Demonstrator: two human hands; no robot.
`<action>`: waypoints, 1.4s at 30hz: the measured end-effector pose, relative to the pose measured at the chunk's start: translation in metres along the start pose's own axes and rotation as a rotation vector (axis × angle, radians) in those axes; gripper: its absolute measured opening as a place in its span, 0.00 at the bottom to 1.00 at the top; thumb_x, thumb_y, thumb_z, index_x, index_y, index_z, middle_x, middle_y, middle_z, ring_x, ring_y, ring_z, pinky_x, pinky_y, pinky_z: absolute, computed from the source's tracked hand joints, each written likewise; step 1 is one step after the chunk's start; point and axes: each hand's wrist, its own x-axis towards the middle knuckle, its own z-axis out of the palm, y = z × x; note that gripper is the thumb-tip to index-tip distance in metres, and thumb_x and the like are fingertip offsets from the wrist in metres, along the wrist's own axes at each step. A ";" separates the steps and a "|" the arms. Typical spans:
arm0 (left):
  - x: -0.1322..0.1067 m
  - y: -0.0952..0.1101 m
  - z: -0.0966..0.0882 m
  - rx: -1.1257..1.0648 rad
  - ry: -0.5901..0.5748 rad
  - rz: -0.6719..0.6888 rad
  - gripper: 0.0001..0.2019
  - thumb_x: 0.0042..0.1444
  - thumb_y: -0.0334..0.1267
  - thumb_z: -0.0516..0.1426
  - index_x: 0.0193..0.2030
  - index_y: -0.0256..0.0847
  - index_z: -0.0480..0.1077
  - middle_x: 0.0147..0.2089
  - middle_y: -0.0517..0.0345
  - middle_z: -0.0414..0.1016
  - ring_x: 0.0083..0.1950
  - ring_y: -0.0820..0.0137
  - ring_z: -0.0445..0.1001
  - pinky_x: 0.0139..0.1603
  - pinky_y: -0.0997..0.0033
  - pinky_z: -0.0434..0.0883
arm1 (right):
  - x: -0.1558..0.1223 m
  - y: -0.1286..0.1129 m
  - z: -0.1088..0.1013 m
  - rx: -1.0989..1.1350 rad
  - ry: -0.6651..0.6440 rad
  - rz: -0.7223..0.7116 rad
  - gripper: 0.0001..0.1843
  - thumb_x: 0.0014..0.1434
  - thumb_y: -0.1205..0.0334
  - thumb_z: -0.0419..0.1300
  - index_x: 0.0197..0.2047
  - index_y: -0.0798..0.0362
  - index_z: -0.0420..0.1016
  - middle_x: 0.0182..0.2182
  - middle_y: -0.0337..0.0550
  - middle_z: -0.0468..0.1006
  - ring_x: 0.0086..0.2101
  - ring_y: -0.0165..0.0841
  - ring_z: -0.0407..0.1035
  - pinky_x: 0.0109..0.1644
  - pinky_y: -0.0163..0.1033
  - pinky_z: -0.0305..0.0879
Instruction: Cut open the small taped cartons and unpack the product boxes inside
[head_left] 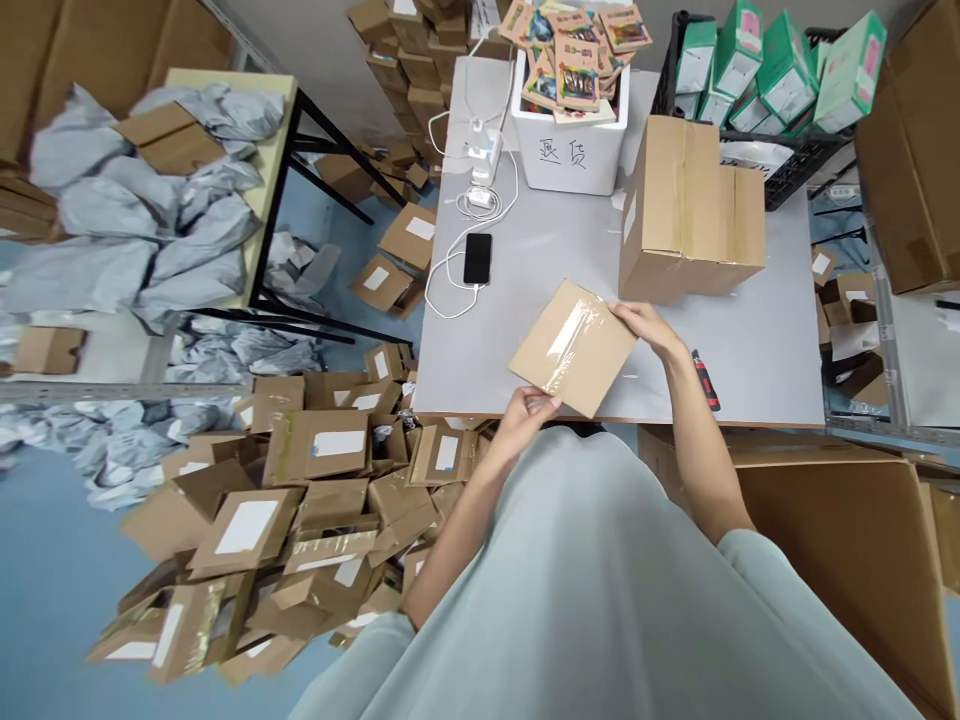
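Note:
Between my two hands is a small cardboard box (600,352), tilted over the front of the grey table (540,235). A strip of clear tape and a white label run across its top face. My left hand (525,420) grips its near left edge, thumb along the side. At the far right corner my right hand (649,328) is closed on it. A red and black utility knife (705,382) lies on the table just right of my right forearm. Two taped cardboard boxes (667,200) stand beyond my right hand.
A white bin (571,165) heaped with colourful packets (577,75) stands at the back. Beside it, a black crate (795,165) holds green boxes (787,65). A phone (478,259) is plugged into a cable. Opened cartons (319,445) cover the floor left; a large carton (825,520) stands right.

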 end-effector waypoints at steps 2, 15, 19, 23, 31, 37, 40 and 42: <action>-0.007 -0.002 0.000 -0.030 -0.102 -0.050 0.29 0.56 0.63 0.74 0.50 0.42 0.76 0.56 0.41 0.86 0.57 0.51 0.87 0.68 0.42 0.80 | 0.032 -0.017 0.005 -0.038 -0.109 -0.034 0.24 0.64 0.39 0.68 0.38 0.52 0.90 0.44 0.43 0.91 0.50 0.46 0.82 0.60 0.49 0.77; 0.056 -0.033 -0.093 0.086 0.027 -0.110 0.31 0.45 0.62 0.76 0.50 0.44 0.82 0.53 0.42 0.89 0.64 0.45 0.83 0.73 0.44 0.73 | -0.043 -0.064 0.076 -0.722 0.113 -0.358 0.27 0.76 0.52 0.63 0.74 0.47 0.77 0.80 0.52 0.64 0.81 0.59 0.49 0.82 0.73 0.52; 0.088 -0.041 -0.102 0.099 0.047 -0.142 0.27 0.44 0.58 0.76 0.45 0.44 0.82 0.50 0.43 0.88 0.63 0.44 0.83 0.74 0.42 0.72 | -0.085 -0.056 0.108 -0.755 0.146 -0.260 0.29 0.80 0.52 0.55 0.79 0.45 0.70 0.82 0.51 0.60 0.83 0.57 0.43 0.83 0.73 0.51; 0.119 -0.047 -0.096 0.117 0.026 -0.170 0.21 0.47 0.51 0.74 0.43 0.42 0.80 0.47 0.41 0.88 0.63 0.43 0.83 0.74 0.40 0.71 | -0.099 -0.059 0.129 -0.736 0.187 -0.184 0.32 0.82 0.48 0.49 0.83 0.44 0.63 0.85 0.48 0.53 0.84 0.55 0.34 0.84 0.75 0.44; 0.166 -0.052 -0.067 0.171 -0.038 -0.203 0.20 0.58 0.45 0.69 0.53 0.38 0.79 0.56 0.37 0.86 0.67 0.47 0.81 0.74 0.45 0.72 | -0.113 -0.076 0.144 -0.920 0.204 0.016 0.32 0.82 0.49 0.48 0.81 0.50 0.68 0.86 0.48 0.50 0.84 0.55 0.36 0.86 0.69 0.41; 0.183 -0.041 -0.032 0.184 -0.074 -0.179 0.19 0.66 0.42 0.64 0.61 0.36 0.78 0.64 0.37 0.84 0.71 0.50 0.79 0.76 0.49 0.70 | -0.133 -0.073 0.102 -1.027 0.361 0.150 0.34 0.83 0.45 0.49 0.80 0.53 0.69 0.84 0.54 0.54 0.84 0.55 0.37 0.84 0.65 0.49; 0.185 -0.034 -0.013 0.153 -0.106 -0.133 0.16 0.69 0.42 0.64 0.59 0.38 0.79 0.62 0.40 0.86 0.68 0.54 0.81 0.73 0.53 0.73 | -0.141 -0.063 0.067 -0.921 0.445 0.180 0.39 0.81 0.35 0.48 0.79 0.53 0.72 0.84 0.54 0.55 0.84 0.56 0.37 0.84 0.68 0.48; 0.184 -0.030 -0.005 0.139 -0.108 -0.104 0.16 0.69 0.43 0.64 0.59 0.36 0.79 0.62 0.39 0.86 0.67 0.54 0.82 0.71 0.55 0.75 | -0.146 -0.054 0.044 -0.805 0.503 0.221 0.45 0.78 0.28 0.47 0.77 0.55 0.74 0.84 0.56 0.56 0.84 0.56 0.38 0.85 0.68 0.45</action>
